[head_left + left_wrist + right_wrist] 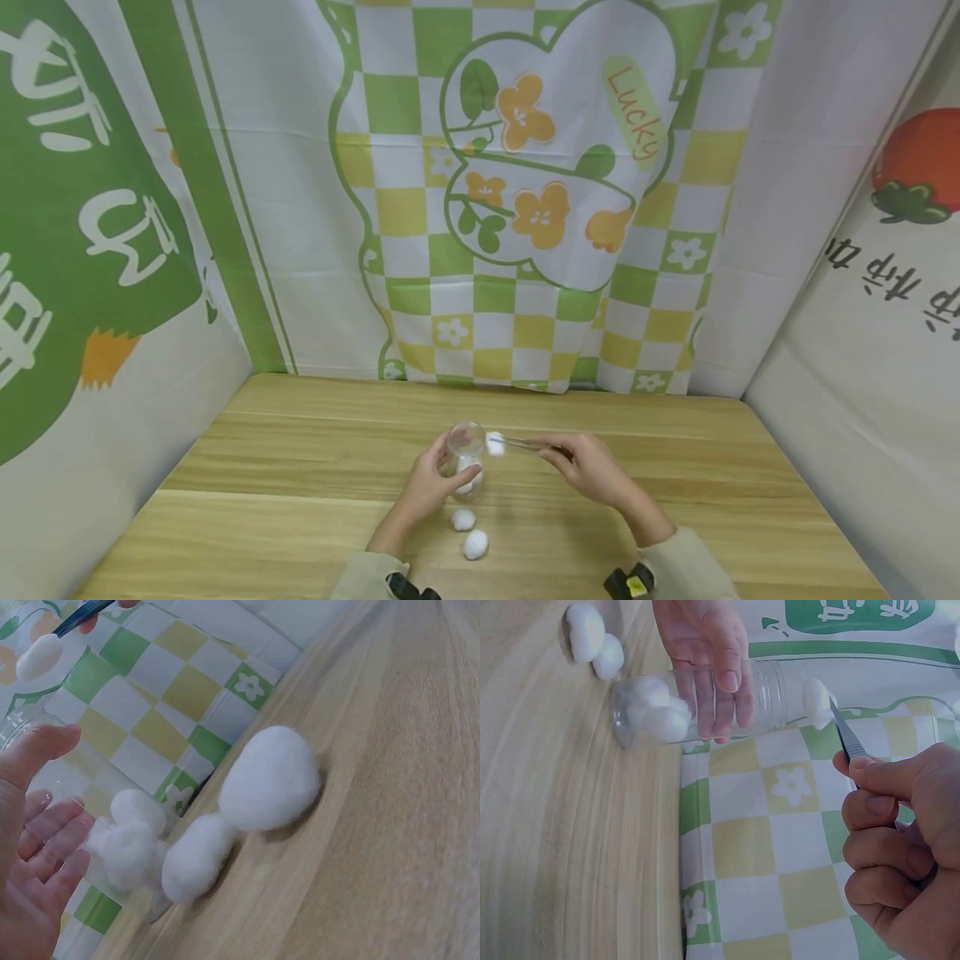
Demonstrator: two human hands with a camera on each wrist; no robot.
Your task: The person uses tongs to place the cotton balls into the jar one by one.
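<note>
My left hand (431,483) holds a clear glass jar (765,694) upright on the table, thumb on one side and fingers round the other. Several cotton balls (660,712) lie at the bottom of the jar, seen through its wall. In my right hand (592,471) I grip a pair of tweezers (845,735), fingers curled round them. Their tips pinch a cotton ball (496,443), which hangs just right of the jar's open mouth (467,435). Two loose cotton balls, one nearer (476,545) and one farther (462,520), lie on the table in front of the jar.
The wooden table (300,467) reaches back to a hanging checkered cloth (540,333). Printed cloths also hang at the left (90,250) and right (862,350) sides.
</note>
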